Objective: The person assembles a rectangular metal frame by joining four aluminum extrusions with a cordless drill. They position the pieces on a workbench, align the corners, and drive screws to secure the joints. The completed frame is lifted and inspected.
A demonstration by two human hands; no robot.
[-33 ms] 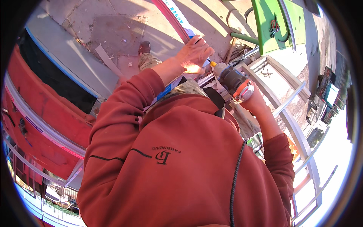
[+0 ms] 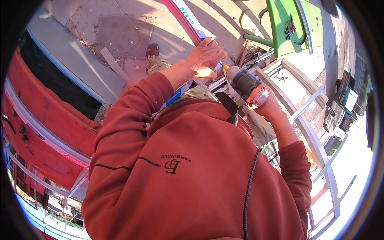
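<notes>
My left hand [image 2: 205, 58] is wrapped round a long metal profile [image 2: 185, 20], which has a red side and a white and blue printed film. The profile slants from the top of the view down past my lap. In my right hand [image 2: 270, 107] is a cordless drill [image 2: 245, 83] with a dark body and an orange ring, its yellow-collared nose pointing at the profile just beside my left hand. Whether the bit touches the profile is hidden by that hand.
To my right stand pale metal frames [image 2: 308, 128]. A green panel [image 2: 280, 40] carries red-handled scissors [image 2: 290, 28]. On my left are a red-covered bench [image 2: 52, 108] with long profiles and a grey panel [image 2: 68, 52]. Scraps litter the paved ground [image 2: 124, 36].
</notes>
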